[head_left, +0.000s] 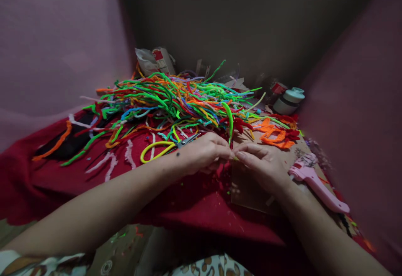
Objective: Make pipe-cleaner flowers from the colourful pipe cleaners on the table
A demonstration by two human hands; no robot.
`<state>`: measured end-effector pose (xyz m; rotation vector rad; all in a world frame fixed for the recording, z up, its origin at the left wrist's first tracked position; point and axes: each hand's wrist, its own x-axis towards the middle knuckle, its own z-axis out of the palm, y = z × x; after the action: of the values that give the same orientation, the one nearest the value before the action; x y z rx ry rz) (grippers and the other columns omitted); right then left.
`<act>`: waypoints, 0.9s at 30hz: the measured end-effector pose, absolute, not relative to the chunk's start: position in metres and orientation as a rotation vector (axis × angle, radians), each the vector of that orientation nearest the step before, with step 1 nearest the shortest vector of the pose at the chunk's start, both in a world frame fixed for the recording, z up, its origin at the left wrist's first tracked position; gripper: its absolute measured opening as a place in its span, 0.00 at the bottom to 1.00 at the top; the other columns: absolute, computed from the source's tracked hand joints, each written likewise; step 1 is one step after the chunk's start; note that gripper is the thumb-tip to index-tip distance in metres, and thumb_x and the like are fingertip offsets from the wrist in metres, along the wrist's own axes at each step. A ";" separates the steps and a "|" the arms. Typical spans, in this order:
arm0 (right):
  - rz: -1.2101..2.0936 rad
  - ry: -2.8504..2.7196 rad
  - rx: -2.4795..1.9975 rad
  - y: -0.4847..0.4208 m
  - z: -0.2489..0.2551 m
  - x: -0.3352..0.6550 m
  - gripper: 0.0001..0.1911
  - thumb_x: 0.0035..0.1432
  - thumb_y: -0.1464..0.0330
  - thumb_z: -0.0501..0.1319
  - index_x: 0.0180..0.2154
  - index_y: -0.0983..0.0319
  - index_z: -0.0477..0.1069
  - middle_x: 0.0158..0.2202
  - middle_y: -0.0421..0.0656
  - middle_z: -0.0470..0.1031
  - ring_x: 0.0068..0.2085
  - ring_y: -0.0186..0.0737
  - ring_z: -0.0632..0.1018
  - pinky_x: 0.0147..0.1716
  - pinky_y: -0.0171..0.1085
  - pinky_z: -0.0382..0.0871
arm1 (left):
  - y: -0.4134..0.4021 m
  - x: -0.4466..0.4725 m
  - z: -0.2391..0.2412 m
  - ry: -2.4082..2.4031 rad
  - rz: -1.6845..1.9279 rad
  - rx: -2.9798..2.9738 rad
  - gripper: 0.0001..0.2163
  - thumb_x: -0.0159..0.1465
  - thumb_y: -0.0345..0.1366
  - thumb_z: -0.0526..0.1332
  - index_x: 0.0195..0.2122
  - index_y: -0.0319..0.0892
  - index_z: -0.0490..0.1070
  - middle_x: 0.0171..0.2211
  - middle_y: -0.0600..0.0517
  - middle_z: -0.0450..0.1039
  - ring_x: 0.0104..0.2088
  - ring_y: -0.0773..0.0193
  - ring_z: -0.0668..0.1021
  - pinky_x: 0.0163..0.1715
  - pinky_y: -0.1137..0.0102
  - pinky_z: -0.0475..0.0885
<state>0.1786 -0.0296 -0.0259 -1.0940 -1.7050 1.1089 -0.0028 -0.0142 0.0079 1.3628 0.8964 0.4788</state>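
Note:
My left hand [202, 154] and my right hand [262, 165] meet fingertip to fingertip over a red cloth [188, 200]. Both are closed in a pinch on a green pipe cleaner [230, 121] that curves up from between them, with a bit of red fuzzy material below the fingers. Just behind the hands lies a big tangled pile of pipe cleaners [169, 100] in green, orange, blue and other colours. Yellow-handled scissors [163, 148] lie on the cloth beside my left hand.
A pink glue gun [317, 184] lies to the right of my right hand. Orange and red fuzzy pieces [276, 133] sit at the right. A white jar [289, 100] and crumpled packets [153, 60] stand at the back. A brown cardboard sheet [248, 192] lies under my right hand.

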 end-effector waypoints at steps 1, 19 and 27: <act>0.916 -1.793 -1.096 -0.032 -0.024 0.177 0.07 0.53 0.65 0.61 0.30 0.62 0.73 0.27 0.42 0.74 0.29 0.36 0.73 0.29 0.35 0.65 | -0.011 -0.003 0.007 0.863 0.409 1.202 0.08 0.52 0.32 0.57 0.19 0.40 0.58 0.14 0.60 0.50 0.13 0.76 0.52 0.12 0.77 0.46; 0.110 -2.137 -1.386 -0.020 -0.029 0.185 0.15 0.60 0.58 0.52 0.36 0.62 0.69 0.37 0.47 0.67 0.38 0.44 0.71 0.38 0.42 0.66 | 0.016 0.002 -0.021 1.279 0.514 1.732 0.08 0.54 0.34 0.54 0.22 0.39 0.68 0.12 0.56 0.63 0.13 0.70 0.66 0.14 0.75 0.57; -0.099 -2.438 -1.555 -0.023 -0.028 0.188 0.12 0.59 0.66 0.49 0.40 0.62 0.68 0.44 0.51 0.67 0.43 0.48 0.70 0.40 0.44 0.63 | 0.023 0.027 -0.020 1.207 0.460 1.364 0.12 0.54 0.33 0.59 0.16 0.39 0.62 0.09 0.59 0.56 0.08 0.75 0.57 0.10 0.76 0.49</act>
<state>0.1882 -0.0227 -0.0276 -1.5554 -2.4384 -0.0994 0.0266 0.0234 -0.0200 1.3639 1.2074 0.4597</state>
